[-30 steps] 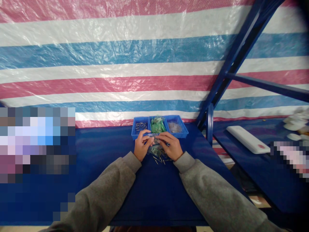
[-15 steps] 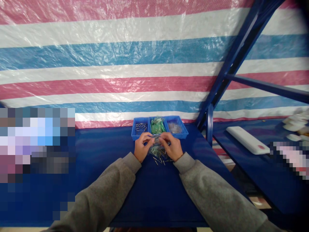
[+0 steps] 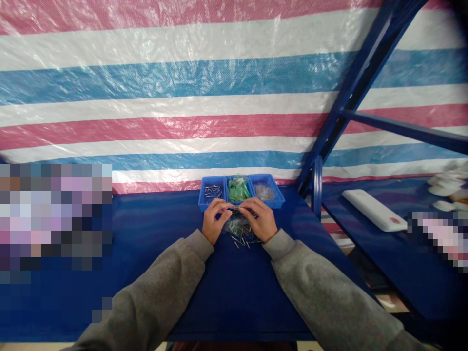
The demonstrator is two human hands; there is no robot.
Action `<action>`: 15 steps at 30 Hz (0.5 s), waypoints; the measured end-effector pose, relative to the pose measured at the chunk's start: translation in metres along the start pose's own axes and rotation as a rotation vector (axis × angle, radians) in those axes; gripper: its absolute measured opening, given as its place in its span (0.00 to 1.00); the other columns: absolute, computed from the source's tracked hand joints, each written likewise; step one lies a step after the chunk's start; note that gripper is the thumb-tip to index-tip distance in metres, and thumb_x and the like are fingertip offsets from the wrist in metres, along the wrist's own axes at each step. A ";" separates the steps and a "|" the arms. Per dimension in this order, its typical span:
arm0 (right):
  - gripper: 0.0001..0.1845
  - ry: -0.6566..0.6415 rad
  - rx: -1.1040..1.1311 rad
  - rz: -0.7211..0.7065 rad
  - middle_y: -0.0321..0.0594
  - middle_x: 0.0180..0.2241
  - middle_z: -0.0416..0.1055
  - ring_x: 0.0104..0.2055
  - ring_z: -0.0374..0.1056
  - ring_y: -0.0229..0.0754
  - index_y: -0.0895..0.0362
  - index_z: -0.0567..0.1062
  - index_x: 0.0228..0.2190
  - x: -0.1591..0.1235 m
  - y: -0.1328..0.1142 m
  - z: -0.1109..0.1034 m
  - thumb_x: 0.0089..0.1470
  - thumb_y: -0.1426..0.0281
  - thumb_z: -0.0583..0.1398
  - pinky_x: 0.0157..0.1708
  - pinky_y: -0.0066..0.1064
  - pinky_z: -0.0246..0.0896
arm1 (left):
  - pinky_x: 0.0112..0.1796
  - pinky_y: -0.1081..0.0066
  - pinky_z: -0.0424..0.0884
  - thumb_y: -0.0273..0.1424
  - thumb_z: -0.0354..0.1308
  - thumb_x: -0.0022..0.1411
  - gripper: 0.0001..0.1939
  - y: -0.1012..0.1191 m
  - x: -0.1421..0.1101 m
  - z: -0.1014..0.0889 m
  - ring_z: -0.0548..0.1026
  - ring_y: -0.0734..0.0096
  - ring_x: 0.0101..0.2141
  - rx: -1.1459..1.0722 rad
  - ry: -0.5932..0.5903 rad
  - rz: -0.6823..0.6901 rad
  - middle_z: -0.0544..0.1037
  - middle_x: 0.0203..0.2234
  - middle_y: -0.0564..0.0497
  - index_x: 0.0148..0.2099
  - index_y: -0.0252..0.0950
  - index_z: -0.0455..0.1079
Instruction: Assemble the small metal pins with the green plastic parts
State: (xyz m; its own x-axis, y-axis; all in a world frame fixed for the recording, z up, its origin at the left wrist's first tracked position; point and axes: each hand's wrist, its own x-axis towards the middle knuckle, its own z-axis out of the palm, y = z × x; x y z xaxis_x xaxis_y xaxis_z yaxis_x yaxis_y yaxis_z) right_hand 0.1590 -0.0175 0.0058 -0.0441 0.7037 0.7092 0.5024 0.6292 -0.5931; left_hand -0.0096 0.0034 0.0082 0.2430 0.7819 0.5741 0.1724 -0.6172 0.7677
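My left hand and my right hand face each other above the blue table. Both are closed in a pinch, thumbs against fingers, on a small clear plastic bag stretched between them. What the bag contains is too small to make out. Just below the hands lies a heap of small clear bags, partly hidden by my fingers. Thin metal pins or bits are scattered at its near side.
Behind my hands stands a blue three-part tray: metal pieces on the left, green packets in the middle, clear bags on the right. A blue metal frame rises at right. A white power bank lies on the side table. Striped sheeting hangs behind.
The bag between my hands has tilted and now looks thinner, nearly edge-on. Both hands remain in almost the same place, and the view has shifted very slightly.
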 end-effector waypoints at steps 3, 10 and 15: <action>0.08 -0.013 0.034 0.068 0.39 0.28 0.72 0.29 0.68 0.38 0.56 0.73 0.33 -0.002 0.002 0.001 0.55 0.66 0.56 0.32 0.30 0.65 | 0.33 0.72 0.68 0.36 0.58 0.55 0.10 -0.002 0.001 0.001 0.69 0.72 0.32 0.061 0.035 0.038 0.69 0.35 0.48 0.33 0.33 0.72; 0.08 -0.007 0.056 0.087 0.39 0.29 0.72 0.25 0.67 0.37 0.56 0.73 0.33 -0.004 0.004 0.001 0.55 0.67 0.55 0.30 0.30 0.65 | 0.35 0.72 0.69 0.34 0.58 0.56 0.09 -0.008 -0.001 0.008 0.72 0.73 0.31 -0.046 0.039 -0.087 0.72 0.30 0.50 0.36 0.33 0.67; 0.12 -0.057 0.054 -0.018 0.40 0.33 0.72 0.34 0.69 0.39 0.54 0.74 0.38 -0.002 0.002 -0.002 0.56 0.71 0.52 0.37 0.33 0.65 | 0.33 0.72 0.70 0.34 0.57 0.56 0.15 -0.015 -0.003 0.009 0.73 0.74 0.28 -0.161 0.071 -0.153 0.72 0.29 0.52 0.44 0.35 0.61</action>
State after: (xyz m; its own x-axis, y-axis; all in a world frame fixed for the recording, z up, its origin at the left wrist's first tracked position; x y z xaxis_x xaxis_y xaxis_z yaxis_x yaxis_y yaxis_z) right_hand 0.1615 -0.0184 0.0044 -0.1029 0.7089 0.6977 0.4535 0.6578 -0.6014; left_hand -0.0038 0.0097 -0.0074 0.1567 0.8728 0.4622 0.0456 -0.4738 0.8794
